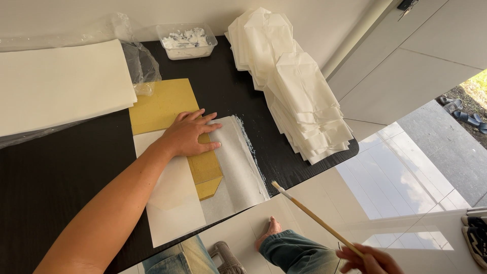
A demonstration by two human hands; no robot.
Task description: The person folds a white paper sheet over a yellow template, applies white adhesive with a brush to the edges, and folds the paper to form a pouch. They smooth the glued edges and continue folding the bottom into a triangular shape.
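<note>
on a black bench over a glossy white tiled floor, the left hand lies flat and open, pressing a folded white paper sheet over a mustard card template. the right hand, near right, grips a thin stick brush. paste shows along the sheet's right edge; folding looks unfinished. finished bags pile far right, a paste tub behind, blank sheets left.

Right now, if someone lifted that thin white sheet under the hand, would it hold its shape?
Probably not: the white sheet looks thin and translucent, so likely floppy and light. Its right edge seems smeared with wet paste, so it may cling or tear. The left hand presses it flat.
</note>
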